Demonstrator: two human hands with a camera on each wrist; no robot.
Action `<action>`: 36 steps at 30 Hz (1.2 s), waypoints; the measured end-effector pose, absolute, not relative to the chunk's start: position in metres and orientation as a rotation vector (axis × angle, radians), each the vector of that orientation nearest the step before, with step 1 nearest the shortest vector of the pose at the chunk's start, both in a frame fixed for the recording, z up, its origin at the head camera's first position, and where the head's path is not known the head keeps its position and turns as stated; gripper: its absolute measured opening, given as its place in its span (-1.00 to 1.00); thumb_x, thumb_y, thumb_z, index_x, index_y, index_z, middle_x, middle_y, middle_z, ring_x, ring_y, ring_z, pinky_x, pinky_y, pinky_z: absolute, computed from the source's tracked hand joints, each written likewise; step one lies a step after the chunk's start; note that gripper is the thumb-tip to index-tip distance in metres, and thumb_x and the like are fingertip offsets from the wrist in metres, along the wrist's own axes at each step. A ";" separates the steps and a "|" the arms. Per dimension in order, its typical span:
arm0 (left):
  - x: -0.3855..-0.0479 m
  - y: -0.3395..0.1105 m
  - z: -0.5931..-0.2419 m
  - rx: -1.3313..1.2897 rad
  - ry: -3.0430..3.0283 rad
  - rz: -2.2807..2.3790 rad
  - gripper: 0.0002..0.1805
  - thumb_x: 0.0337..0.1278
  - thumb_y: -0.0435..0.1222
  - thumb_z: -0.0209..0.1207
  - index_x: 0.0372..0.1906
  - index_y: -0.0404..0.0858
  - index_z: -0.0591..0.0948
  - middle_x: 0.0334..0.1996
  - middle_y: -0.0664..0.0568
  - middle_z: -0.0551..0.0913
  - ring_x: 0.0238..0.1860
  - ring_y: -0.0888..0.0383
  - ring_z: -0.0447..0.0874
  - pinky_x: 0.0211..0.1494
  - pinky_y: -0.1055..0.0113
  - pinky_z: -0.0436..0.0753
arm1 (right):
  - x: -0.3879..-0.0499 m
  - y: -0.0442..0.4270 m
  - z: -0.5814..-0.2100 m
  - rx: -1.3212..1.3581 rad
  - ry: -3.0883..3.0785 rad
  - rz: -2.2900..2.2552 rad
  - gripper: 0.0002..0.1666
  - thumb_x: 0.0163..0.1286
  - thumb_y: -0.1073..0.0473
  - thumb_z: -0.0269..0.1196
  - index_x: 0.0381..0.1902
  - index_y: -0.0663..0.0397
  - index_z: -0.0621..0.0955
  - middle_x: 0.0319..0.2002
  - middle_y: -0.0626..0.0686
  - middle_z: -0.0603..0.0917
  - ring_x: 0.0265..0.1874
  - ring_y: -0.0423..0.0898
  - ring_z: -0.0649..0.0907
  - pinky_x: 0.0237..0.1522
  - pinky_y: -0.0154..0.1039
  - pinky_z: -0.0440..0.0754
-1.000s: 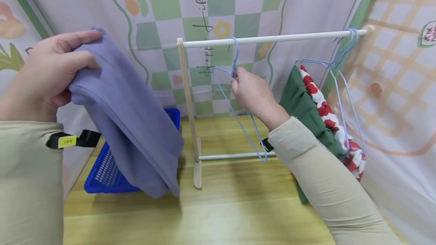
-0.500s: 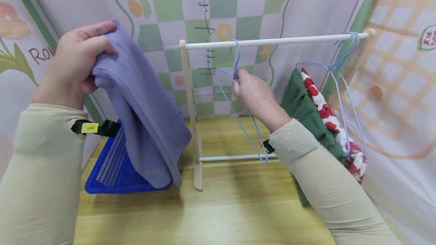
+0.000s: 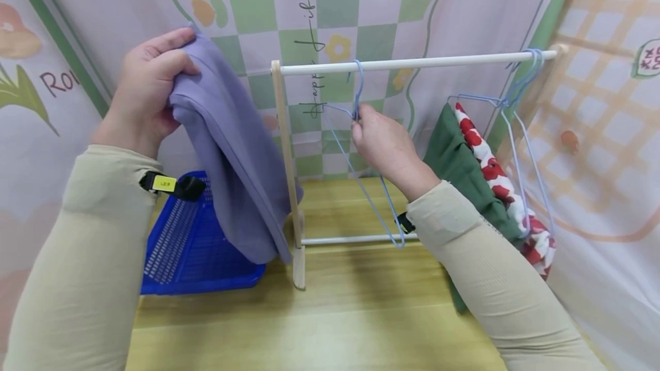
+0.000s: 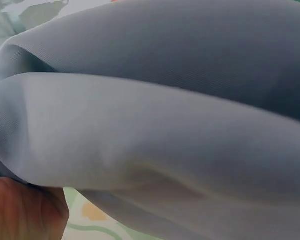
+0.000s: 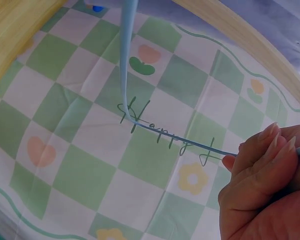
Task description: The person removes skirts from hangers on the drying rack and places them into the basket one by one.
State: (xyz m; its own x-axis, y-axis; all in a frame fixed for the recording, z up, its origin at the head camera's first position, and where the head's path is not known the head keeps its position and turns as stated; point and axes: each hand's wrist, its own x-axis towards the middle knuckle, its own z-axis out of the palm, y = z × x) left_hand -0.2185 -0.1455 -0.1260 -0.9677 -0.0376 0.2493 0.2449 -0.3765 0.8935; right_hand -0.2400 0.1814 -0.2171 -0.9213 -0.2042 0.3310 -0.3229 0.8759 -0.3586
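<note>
A folded lavender cloth garment [image 3: 232, 130] hangs down from my left hand [image 3: 146, 90], which pinches its upper end between thumb and fingers. In the left wrist view the garment [image 4: 140, 125] fills most of the picture. My right hand [image 3: 387, 142] grips a light blue hanger [image 3: 356, 96] at the neck, just below its hook. That hook sits over the white rail [image 3: 438, 62] of a small rack. From the right wrist, the bare hanger wire [image 5: 180, 137] runs out of my curled fingers. The garment's lower end overlaps the rack's left post [image 3: 287, 147].
A blue plastic basket [image 3: 206, 268] stands on the wooden table [image 3: 330, 331], partly behind the garment. At the rail's right end, blue hangers [image 3: 521, 85] carry a green cloth [image 3: 454, 159] and a red-and-white patterned cloth [image 3: 492, 168]. A printed curtain [image 3: 381, 10] lies behind.
My left hand has moved right and slightly up with the lavender garment, toward the rack, uncovering more of the basket. The right hand stays on the hanger.
</note>
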 end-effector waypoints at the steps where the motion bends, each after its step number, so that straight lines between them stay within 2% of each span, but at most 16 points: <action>1: -0.220 -0.144 -0.127 -0.287 -1.632 -2.465 -0.32 0.13 -0.70 0.08 0.36 -0.22 0.62 0.45 0.03 0.43 -0.41 0.20 0.69 -0.54 0.46 0.61 | -0.240 0.181 -0.217 0.395 -2.763 0.600 -0.62 0.68 0.07 -0.07 0.21 0.18 0.50 -0.13 0.19 0.73 -0.31 0.12 0.67 -0.23 0.08 0.65; 7: -0.229 -0.137 -0.131 -0.318 -1.567 -2.492 -0.30 0.15 -0.69 0.06 0.40 -0.22 0.59 0.44 0.08 0.45 -0.04 0.19 0.64 -0.43 0.48 0.63 | -0.240 0.181 -0.217 0.396 -2.764 0.619 -0.61 0.68 0.07 -0.06 0.23 0.17 0.49 -0.12 0.19 0.73 -0.29 0.12 0.66 -0.20 0.09 0.65; 10: -0.234 -0.135 -0.134 -0.339 -1.524 -2.501 -0.28 0.16 -0.68 0.05 0.43 -0.21 0.55 0.45 0.07 0.43 0.05 0.18 0.60 -0.37 0.48 0.66 | -0.239 0.181 -0.217 0.400 -2.765 0.622 -0.61 0.68 0.08 -0.07 0.23 0.18 0.49 -0.16 0.18 0.72 -0.31 0.11 0.66 -0.21 0.07 0.64; 13: -0.239 -0.132 -0.135 -0.355 -1.444 -2.537 -0.24 0.16 -0.68 0.02 0.49 -0.20 0.49 0.46 0.09 0.41 0.02 0.16 0.62 -0.34 0.47 0.67 | -0.239 0.181 -0.217 0.402 -2.765 0.625 -0.61 0.68 0.08 -0.08 0.23 0.17 0.49 -0.20 0.16 0.71 -0.33 0.10 0.65 -0.23 0.05 0.63; 17: -0.245 -0.124 -0.134 -0.368 -1.290 -2.606 -0.21 0.18 -0.69 -0.01 0.54 -0.20 0.41 0.48 0.17 0.37 -0.11 0.09 0.63 -0.41 0.45 0.64 | -0.238 0.181 -0.217 0.405 -2.760 0.625 -0.62 0.68 0.08 -0.08 0.21 0.17 0.50 -0.24 0.16 0.70 -0.35 0.10 0.64 -0.26 0.04 0.62; 20: -0.249 -0.117 -0.133 -0.368 -1.166 -2.676 -0.19 0.21 -0.70 -0.02 0.58 -0.20 0.35 0.53 0.18 0.32 -0.11 0.10 0.61 -0.39 0.44 0.64 | -0.238 0.180 -0.217 0.404 -2.756 0.624 -0.63 0.68 0.09 -0.08 0.20 0.17 0.50 -0.24 0.16 0.70 -0.36 0.10 0.64 -0.27 0.04 0.62; 23: -0.250 -0.112 -0.131 -0.326 -1.015 -2.762 -0.20 0.21 -0.70 -0.02 0.56 -0.20 0.37 0.50 0.15 0.37 -0.23 0.11 0.64 -0.41 0.43 0.64 | -0.238 0.180 -0.217 0.401 -2.754 0.628 -0.63 0.68 0.08 -0.08 0.20 0.16 0.50 -0.25 0.15 0.69 -0.36 0.11 0.64 -0.27 0.04 0.62; 25: -0.251 -0.109 -0.131 -0.316 -0.940 -2.793 -0.24 0.24 -0.71 -0.05 0.54 -0.22 0.39 0.35 0.04 0.50 -0.40 0.11 0.63 -0.49 0.42 0.63 | -0.238 0.181 -0.217 0.400 -2.752 0.626 -0.63 0.68 0.07 -0.08 0.19 0.15 0.50 -0.27 0.15 0.69 -0.36 0.11 0.64 -0.26 0.04 0.62; 27: -0.252 -0.106 -0.131 -0.299 -0.911 -2.807 -0.24 0.25 -0.71 -0.07 0.54 -0.22 0.38 0.26 -0.02 0.52 -0.51 0.11 0.60 -0.54 0.42 0.61 | -0.238 0.181 -0.217 0.402 -2.747 0.621 -0.63 0.68 0.07 -0.09 0.19 0.16 0.50 -0.27 0.16 0.69 -0.36 0.11 0.64 -0.26 0.05 0.62; 31: -0.254 -0.103 -0.134 -0.265 -0.968 -2.784 -0.24 0.29 -0.68 -0.09 0.58 -0.21 0.34 0.32 0.01 0.47 -0.53 0.14 0.58 -0.52 0.45 0.61 | -0.238 0.181 -0.217 0.408 -2.738 0.613 -0.64 0.68 0.08 -0.09 0.18 0.17 0.50 -0.26 0.18 0.70 -0.36 0.12 0.65 -0.27 0.06 0.62; 33: -0.255 -0.103 -0.136 -0.236 -0.956 -2.789 -0.40 0.30 -0.67 -0.09 0.41 -0.33 0.47 0.15 0.00 0.57 -0.56 0.14 0.57 -0.54 0.45 0.60 | -0.238 0.181 -0.218 0.409 -2.739 0.617 -0.64 0.68 0.08 -0.08 0.18 0.17 0.50 -0.25 0.18 0.70 -0.36 0.12 0.64 -0.27 0.06 0.62; 35: -0.257 -0.104 -0.137 -0.220 -0.919 -2.799 -0.68 0.31 -0.67 -0.10 0.02 -0.47 0.57 -0.17 -0.04 0.62 -0.61 0.13 0.53 -0.58 0.44 0.56 | -0.238 0.181 -0.218 0.409 -2.738 0.621 -0.64 0.68 0.08 -0.08 0.18 0.16 0.50 -0.26 0.17 0.70 -0.37 0.12 0.64 -0.28 0.05 0.62; 36: -0.258 -0.104 -0.138 -0.217 -0.904 -2.805 -0.79 0.32 -0.66 -0.11 -0.19 -0.48 0.54 -0.34 -0.04 0.56 -0.64 0.13 0.51 -0.61 0.43 0.54 | -0.238 0.181 -0.217 0.410 -2.738 0.623 -0.63 0.69 0.07 -0.08 0.19 0.16 0.51 -0.26 0.16 0.69 -0.37 0.11 0.64 -0.28 0.05 0.62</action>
